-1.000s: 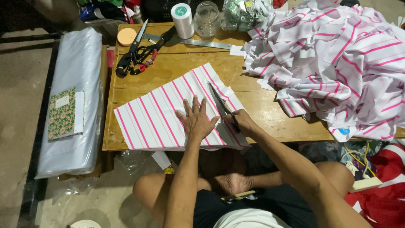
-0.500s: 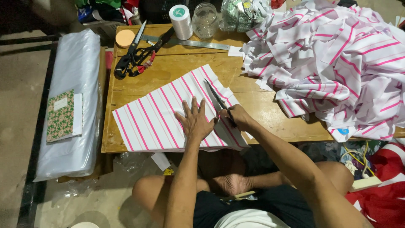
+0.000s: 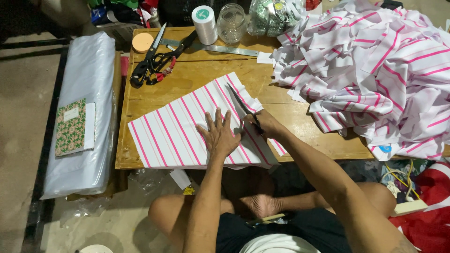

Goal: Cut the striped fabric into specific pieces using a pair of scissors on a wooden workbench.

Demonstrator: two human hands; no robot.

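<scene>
1. A folded piece of white fabric with pink stripes [image 3: 187,133] is laid flat on the low wooden table [image 3: 197,77], front edge hanging slightly over the table's near rim.
2. The fabric is pinned down by the left hand [image 3: 219,136], palm flat, fingers spread, nothing clasped.
3. Dark-bladed scissors [image 3: 243,107] are gripped in the right hand [image 3: 266,122], fingers closed round the handles, blades lying along a stripe.
4. Risk: left fingertips sit just beside the blade line; a nick is likely if the cut is run closer.
5. Risk: layers could shift under light pressure, so the cut wanders off the stripe.
6. Risk: the heap of striped fabric pieces [image 3: 375,65] nearby could be snagged by the right elbow.
</scene>
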